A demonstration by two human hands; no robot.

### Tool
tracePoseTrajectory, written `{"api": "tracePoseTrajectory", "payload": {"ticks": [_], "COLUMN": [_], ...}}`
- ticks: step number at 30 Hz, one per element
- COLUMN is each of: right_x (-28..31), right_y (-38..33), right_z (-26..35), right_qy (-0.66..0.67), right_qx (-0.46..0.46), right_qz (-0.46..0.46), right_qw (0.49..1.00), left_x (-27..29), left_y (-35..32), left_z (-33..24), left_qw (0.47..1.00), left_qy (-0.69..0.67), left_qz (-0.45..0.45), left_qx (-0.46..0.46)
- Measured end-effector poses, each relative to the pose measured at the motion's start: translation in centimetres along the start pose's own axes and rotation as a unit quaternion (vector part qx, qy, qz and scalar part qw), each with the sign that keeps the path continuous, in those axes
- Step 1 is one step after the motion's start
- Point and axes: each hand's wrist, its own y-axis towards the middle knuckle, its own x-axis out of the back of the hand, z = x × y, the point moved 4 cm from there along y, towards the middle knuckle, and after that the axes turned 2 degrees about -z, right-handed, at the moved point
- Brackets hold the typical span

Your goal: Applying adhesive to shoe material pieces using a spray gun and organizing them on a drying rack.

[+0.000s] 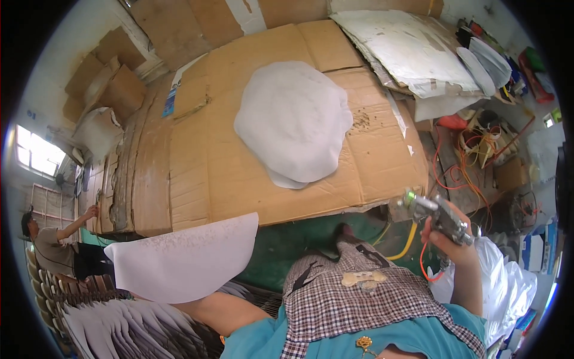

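My right hand [451,236] is wrapped round a metal spray gun [441,216] at the table's near right corner. An orange hose [423,263] hangs from the gun. At the near left, a white flexible sheet [185,260] with a curved lower edge and brownish specks along its upper part is held up by my left hand. That hand is almost wholly behind the sheet, and its fingers are hidden; my left forearm [230,312] passes under the sheet's lower edge. A loose pile of rounded white sheets [293,119] lies mid-table on brown cardboard [197,185].
Stacked grey-white pieces [137,329] stand low at the left. White sheets [412,51] are piled at the far right, above tangled orange hoses [463,173]. White plastic bags [508,281] sit beside my right arm. Another person [57,245] stands at the far left.
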Motion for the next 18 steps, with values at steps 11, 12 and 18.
{"api": "tracePoseTrajectory", "payload": {"ticks": [11,12,18], "right_x": [2.5,2.6,1.5], "right_y": [-1.1,-1.2,-1.4], "right_z": [0.4,0.4,-0.2], "right_qy": [-0.066,-0.069,-0.037], "right_qx": [0.024,0.025,0.024], "right_qz": [-0.098,-0.112,-0.002], "right_qw": [0.993,0.991,0.999], "left_x": [2.5,2.6,2.7], "left_y": [1.2,1.1,1.5], "left_z": [1.9,2.2,3.3], "left_qw": [0.984,0.974,0.994], "left_qy": [0.131,0.161,-0.018], "left_qz": [-0.008,-0.003,0.01], "left_qx": [-0.119,-0.158,-0.109]}}
